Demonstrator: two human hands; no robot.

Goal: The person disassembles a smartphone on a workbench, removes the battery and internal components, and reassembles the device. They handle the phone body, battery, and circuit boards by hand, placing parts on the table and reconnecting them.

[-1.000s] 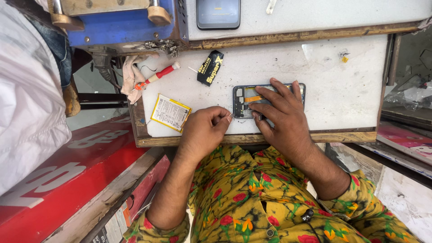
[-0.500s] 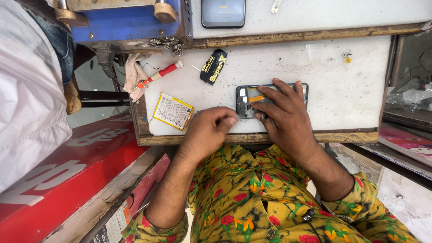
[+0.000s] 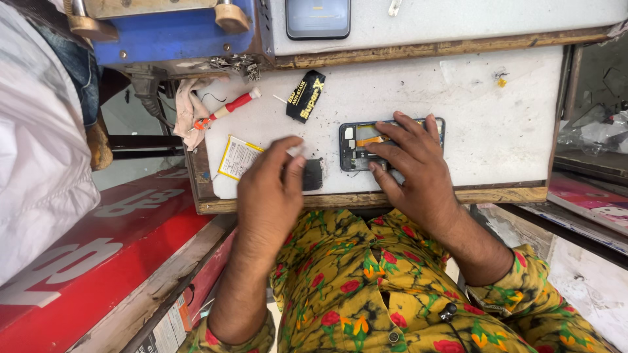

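Note:
An opened phone (image 3: 356, 145), its back off and an orange flex strip showing, lies on the white worktop (image 3: 497, 137). My right hand (image 3: 412, 167) rests on it with fingers spread over its right half, holding it down. My left hand (image 3: 269, 193) lies left of the phone, index finger and thumb close together. A small dark square part (image 3: 313, 174) sits on the worktop right beside the thumb. Whether the fingertips pinch anything is hidden.
A flat yellow-white battery (image 3: 239, 157), a red-handled screwdriver (image 3: 229, 108), a crumpled cloth (image 3: 188, 112) and a black packet (image 3: 305, 96) lie on the worktop's left. A second phone (image 3: 318, 17) and a blue machine (image 3: 171, 34) are behind. A person in white (image 3: 39, 157) stands at left.
My left hand has drawn back to the left from the phone's left edge, uncovering the small dark part. The right hand stays on the phone.

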